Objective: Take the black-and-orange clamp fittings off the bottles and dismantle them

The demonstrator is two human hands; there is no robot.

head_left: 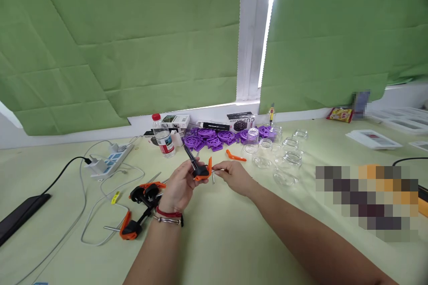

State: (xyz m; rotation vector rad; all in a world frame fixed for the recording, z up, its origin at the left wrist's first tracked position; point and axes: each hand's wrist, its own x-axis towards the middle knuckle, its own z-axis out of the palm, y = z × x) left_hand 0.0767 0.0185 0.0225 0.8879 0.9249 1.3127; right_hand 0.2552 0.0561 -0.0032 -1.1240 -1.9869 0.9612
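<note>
Bare forearms (294, 231) reach in nearest, over the pale worktop (227, 245). From where I stand, the left hand's (179, 188) grip is wrapped round a black-and-orange part (201, 173), held up off the surface, its dark stem tilted away. Right beside it, the right hand's (235, 177) grip is narrow, pinching a thin metal piece (216, 170) at the orange edge. Similar parts (131, 230) lie left of the wrist; purple pieces (193, 142) sit beyond.
</note>
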